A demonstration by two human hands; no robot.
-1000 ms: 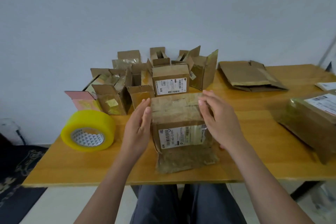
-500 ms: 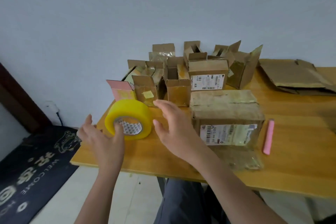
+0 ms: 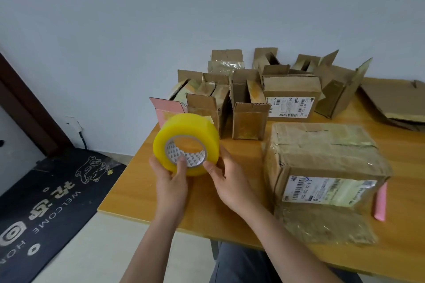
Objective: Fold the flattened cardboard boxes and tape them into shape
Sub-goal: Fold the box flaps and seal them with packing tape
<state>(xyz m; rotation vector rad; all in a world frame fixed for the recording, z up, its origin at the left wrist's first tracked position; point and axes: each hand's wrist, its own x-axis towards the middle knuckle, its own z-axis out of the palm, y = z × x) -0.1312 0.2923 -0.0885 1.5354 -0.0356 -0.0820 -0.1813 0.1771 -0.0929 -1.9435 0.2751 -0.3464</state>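
Note:
A big yellow tape roll (image 3: 184,131) is lifted just above the table's left end. My left hand (image 3: 171,185) grips it from below, thumb inside the core. My right hand (image 3: 227,181) holds its right rim with the fingertips. To the right stands a folded cardboard box (image 3: 322,156) with a white barcode label and old clear tape on it; one flap lies flat toward the table's front edge. Neither hand touches this box.
Several small open cardboard boxes (image 3: 248,108) crowd the back of the wooden table (image 3: 138,195). Flattened cardboard (image 3: 391,101) lies at the back right. A pink stick (image 3: 380,202) lies beside the box. A dark welcome mat (image 3: 46,202) covers the floor on the left.
Both hands left the box, reached left and took hold of the tape roll, which is now lifted off the table. The view has swung left.

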